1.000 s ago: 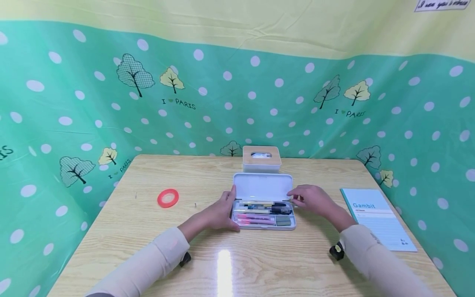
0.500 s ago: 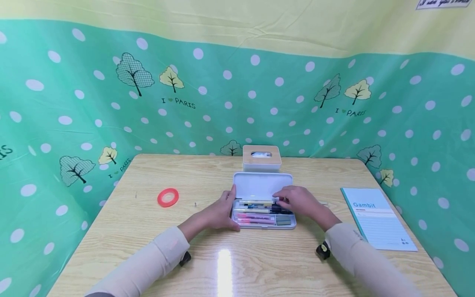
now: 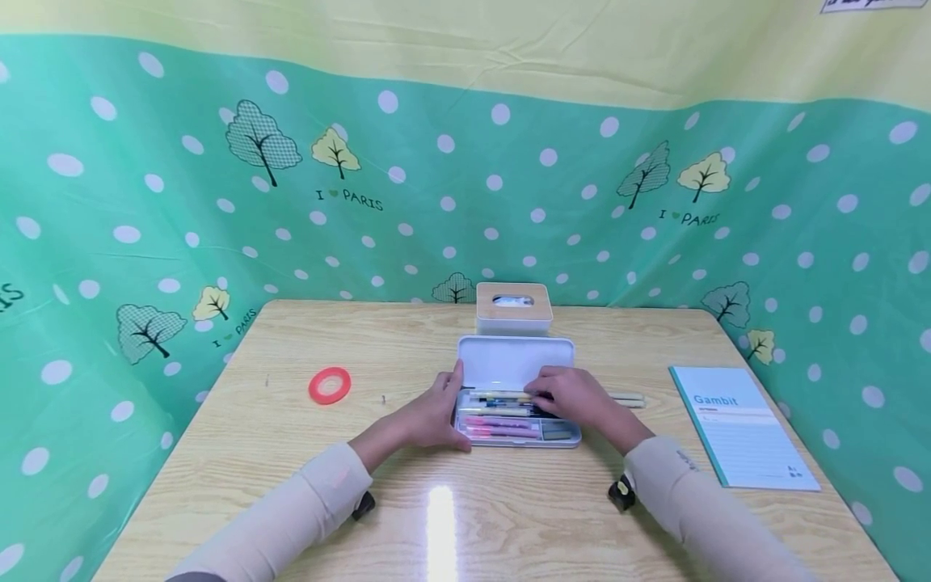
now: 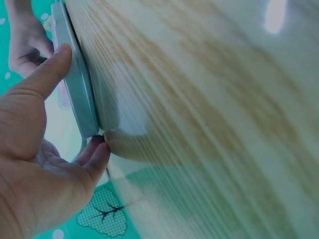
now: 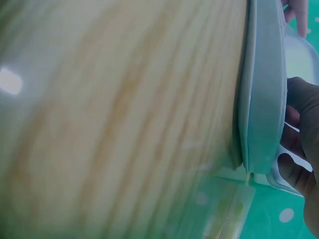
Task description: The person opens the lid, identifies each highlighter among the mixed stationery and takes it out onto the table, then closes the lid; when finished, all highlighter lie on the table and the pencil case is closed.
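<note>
A white pencil case (image 3: 524,444) lies with its lid (image 3: 502,360) raised at the back. My left hand (image 3: 434,416) grips its left end; in the left wrist view the thumb presses the near side of the pencil case (image 4: 77,84) and fingers reach round the corner. My right hand (image 3: 570,398) is over the right part, fingers bent down among the pens (image 3: 502,412); its fingertips are hidden, so whether it pinches a pen is unclear. In front lie pink pens (image 3: 502,433) and a grey-green block (image 3: 557,432). The right wrist view shows bent fingers behind the wall.
Beige pen-like sticks (image 3: 629,399) lie right of the pencil case. A tissue box (image 3: 513,325) stands directly behind the lid. At the right is a notebook (image 3: 742,428); at the left, a red ring-shaped roll (image 3: 316,387). A patterned cloth (image 3: 407,178) hangs behind the table.
My right hand has moved left from the lid's right corner into the pencil case over the pens, uncovering the beige sticks on the table. My left hand has kept its hold.
</note>
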Tool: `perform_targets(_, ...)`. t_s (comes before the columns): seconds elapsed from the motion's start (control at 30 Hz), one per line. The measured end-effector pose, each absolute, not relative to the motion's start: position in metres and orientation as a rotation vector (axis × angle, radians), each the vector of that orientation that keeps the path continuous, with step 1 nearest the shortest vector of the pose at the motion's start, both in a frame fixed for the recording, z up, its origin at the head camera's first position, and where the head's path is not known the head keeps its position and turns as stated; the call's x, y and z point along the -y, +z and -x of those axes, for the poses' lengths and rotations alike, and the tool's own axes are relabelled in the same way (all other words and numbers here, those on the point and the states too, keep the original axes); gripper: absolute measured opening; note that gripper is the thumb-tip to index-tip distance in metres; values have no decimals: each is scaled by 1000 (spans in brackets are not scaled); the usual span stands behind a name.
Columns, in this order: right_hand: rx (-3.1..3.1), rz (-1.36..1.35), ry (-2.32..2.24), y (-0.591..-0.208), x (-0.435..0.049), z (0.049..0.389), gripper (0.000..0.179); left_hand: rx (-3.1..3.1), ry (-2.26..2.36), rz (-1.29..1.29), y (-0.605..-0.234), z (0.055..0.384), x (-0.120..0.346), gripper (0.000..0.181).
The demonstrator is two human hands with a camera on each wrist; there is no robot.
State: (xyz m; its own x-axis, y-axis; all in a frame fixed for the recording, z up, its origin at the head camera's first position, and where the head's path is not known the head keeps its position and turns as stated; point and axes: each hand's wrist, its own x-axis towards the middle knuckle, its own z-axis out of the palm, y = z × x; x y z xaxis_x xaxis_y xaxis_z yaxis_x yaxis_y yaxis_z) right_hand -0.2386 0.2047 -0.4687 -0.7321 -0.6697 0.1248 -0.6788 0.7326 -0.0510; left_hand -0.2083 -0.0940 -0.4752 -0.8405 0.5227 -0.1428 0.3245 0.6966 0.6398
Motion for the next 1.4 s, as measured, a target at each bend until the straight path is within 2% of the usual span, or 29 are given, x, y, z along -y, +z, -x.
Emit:
perform_targets(0.53,2874,-1029,204,-472,-201,237,15,-2582,893,-658,-473,208,93,145)
perform_targets(0.77,2877,-1044,165,-470,-203,237,19,-2582,880,-659,-472,208,93,144)
perform_targets(1.4,2787,-994,258,-461,-244,228,19,-2592,864,-658,-472,207,93,145)
